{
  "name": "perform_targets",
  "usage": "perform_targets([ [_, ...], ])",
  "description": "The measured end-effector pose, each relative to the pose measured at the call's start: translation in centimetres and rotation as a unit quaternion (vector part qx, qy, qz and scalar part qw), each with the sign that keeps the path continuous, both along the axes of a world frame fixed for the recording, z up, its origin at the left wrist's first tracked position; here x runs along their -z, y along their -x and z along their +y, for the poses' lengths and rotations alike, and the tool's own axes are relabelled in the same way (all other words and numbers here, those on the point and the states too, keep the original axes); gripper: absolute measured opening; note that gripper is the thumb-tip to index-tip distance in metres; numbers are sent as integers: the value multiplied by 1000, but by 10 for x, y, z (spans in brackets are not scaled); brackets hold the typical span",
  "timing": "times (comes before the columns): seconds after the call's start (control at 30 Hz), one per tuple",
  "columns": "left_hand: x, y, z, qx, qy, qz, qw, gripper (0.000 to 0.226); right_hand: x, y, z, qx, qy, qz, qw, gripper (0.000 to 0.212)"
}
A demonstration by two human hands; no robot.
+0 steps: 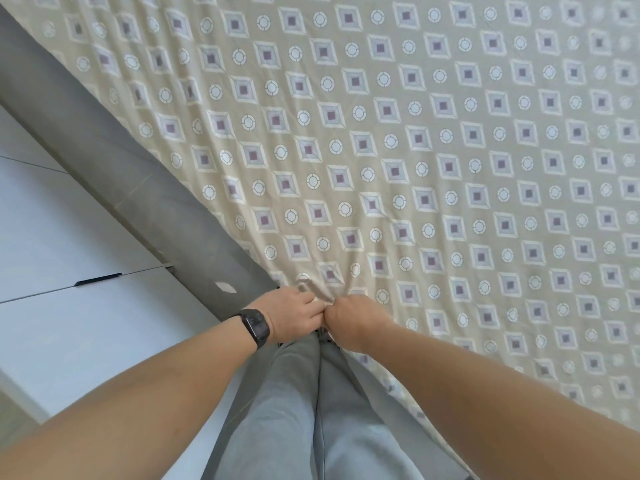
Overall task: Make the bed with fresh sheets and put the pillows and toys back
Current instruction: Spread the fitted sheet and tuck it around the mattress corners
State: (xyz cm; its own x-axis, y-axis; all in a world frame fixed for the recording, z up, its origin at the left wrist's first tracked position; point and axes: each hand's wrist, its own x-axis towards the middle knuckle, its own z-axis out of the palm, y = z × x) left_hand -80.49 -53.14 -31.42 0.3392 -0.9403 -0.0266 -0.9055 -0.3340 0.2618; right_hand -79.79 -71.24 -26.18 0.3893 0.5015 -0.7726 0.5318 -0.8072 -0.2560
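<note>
A: Grip status?
B: I saw left hand [298, 315] and right hand [349, 318] both pinching the sheet [381, 150] corner (bunched), sheet spread across the bed, beside grey frame [104, 161].

bare forearms, black smartwatch [256, 326] on left wrist, grey trousers [311, 410]

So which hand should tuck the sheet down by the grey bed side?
Probably the left hand. It sits right beside the grey frame, at the sheet corner. The right hand is further in over the bed, also pinching the bunched corner.
</note>
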Motion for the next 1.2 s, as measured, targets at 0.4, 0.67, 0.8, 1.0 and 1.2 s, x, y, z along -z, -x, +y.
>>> perform_targets([
  [0.4, -59, -11, -5, -195, -105, 54, 974, 20, -45, 0, -20, 69, 16, 46, 996, 23],
  [0.67, -239, -72, -24, -226, -138, 31, 964, 23, -222, -71, -58, 143, 20, -37, 989, 34],
  [0.8, -328, -77, -38, -271, -178, 113, 939, 16, -308, -82, -71, 195, 17, -69, 978, 35],
  [1.0, -428, -80, -3, -326, -183, 203, 905, 15, -408, -108, -45, 185, -16, -78, 979, 36],
  [1.2, -462, -118, 77, -411, -207, 198, 866, 13, -464, -169, 26, 146, -58, -114, 981, 36],
])
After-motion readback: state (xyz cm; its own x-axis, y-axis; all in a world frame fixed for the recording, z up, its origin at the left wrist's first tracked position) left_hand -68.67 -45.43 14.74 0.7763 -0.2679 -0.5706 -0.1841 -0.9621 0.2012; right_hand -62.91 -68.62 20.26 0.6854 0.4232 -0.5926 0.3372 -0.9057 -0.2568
